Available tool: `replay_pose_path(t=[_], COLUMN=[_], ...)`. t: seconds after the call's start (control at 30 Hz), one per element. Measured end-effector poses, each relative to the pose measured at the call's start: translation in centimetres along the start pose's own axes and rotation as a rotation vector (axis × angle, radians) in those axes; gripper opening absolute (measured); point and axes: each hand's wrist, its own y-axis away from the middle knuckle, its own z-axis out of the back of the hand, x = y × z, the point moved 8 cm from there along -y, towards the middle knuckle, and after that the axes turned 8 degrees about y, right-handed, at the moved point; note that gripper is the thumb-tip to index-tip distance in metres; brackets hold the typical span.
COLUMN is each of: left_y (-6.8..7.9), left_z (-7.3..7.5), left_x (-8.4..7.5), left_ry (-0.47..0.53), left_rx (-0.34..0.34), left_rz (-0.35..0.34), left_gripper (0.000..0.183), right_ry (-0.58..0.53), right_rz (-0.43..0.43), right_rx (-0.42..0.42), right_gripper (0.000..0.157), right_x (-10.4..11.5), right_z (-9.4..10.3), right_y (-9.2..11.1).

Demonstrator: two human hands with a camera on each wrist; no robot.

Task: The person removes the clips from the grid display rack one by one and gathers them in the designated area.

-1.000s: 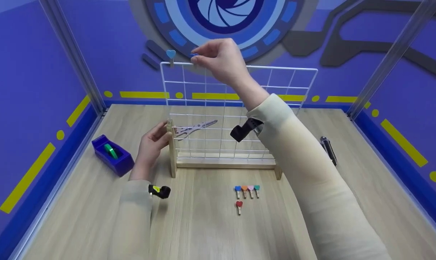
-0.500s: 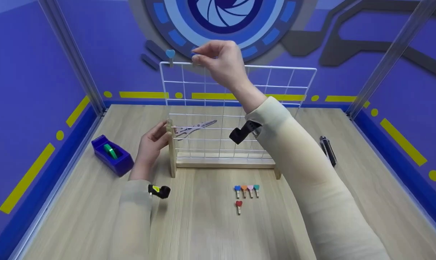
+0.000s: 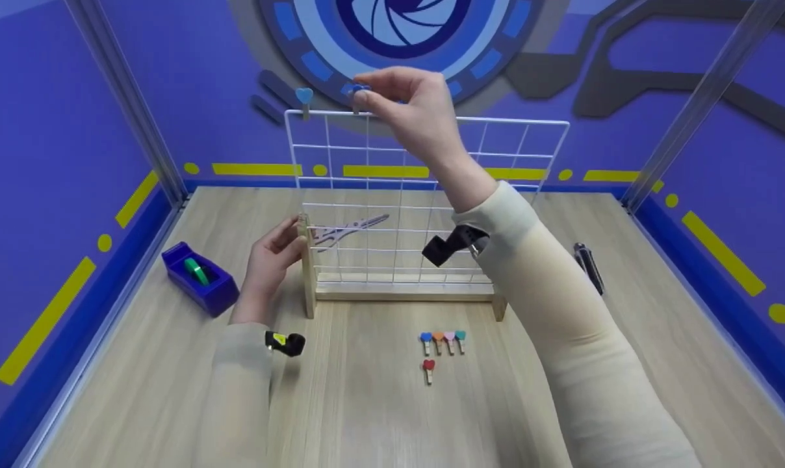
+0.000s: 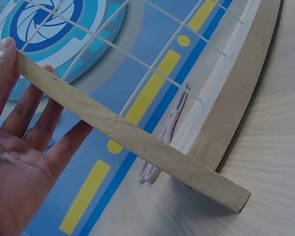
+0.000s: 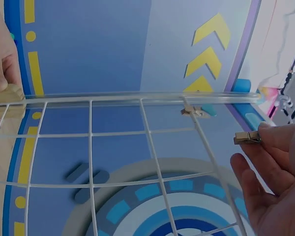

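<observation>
A white wire grid rack point(image 3: 402, 151) with a wooden stand point(image 3: 405, 296) is upright on the table. My left hand point(image 3: 270, 260) grips the stand's left wooden post point(image 4: 118, 125) between thumb and fingers. Up by the grid's top wire, my right hand point(image 3: 425, 114) pinches a small wooden clothespin point(image 5: 247, 137) with a blue heart, partly covered by the thumb in the head view. In the right wrist view this clothespin looks apart from the wire. A clothespin with a light blue heart point(image 3: 304, 96) is clipped on the top wire near the left corner.
Several heart clothespins point(image 3: 438, 338) lie in a row before the rack, with a red heart clothespin point(image 3: 429, 368) below them. A purple tape dispenser point(image 3: 201, 279) sits at left. Scissors point(image 3: 350, 231) lie behind the grid, and a dark tool point(image 3: 589, 268) is at right.
My right hand has shifted slightly right and up along the top wire, still pinching the blue heart clothespin. The left hand stays on the post.
</observation>
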Motion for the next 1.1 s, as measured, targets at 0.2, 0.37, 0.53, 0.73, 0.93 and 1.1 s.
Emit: replay_pose_path(t=[0.2,0.37,0.53,0.73,0.93,1.1], left_y=[0.1,0.2,0.2,0.2,0.0,0.0], left_z=[0.0,0.1,0.1,0.0,0.1,0.0], left_x=[0.1,0.4,0.2,0.0,0.2,0.2], left_ry=[-0.006,0.000,0.036,0.044,0.032,0.021], left_rx=[0.000,-0.005,-0.007,-0.001,-0.006,-0.003], left_rz=[0.009,0.012,0.002,-0.007,0.005,-0.001], left_gripper=[0.059,0.058,0.056,0.057,0.057,0.057], right_ry=[-0.066,-0.123,-0.135,-0.158,-0.165,-0.140], right_rz=[-0.038,-0.095,-0.101,-0.092,-0.133,-0.207], right_rx=[0.047,0.104,0.136,0.171,0.191,0.205], right_gripper=[0.021,0.024,0.023,0.022,0.024,0.028], right_x=[-0.8,-2.2,-3.8,-5.5,-7.1,-8.8], right_z=[0.0,-0.3,-0.2,0.2,0.6,0.8], right_y=[1.9,4.3,6.8,9.4,11.5,13.4])
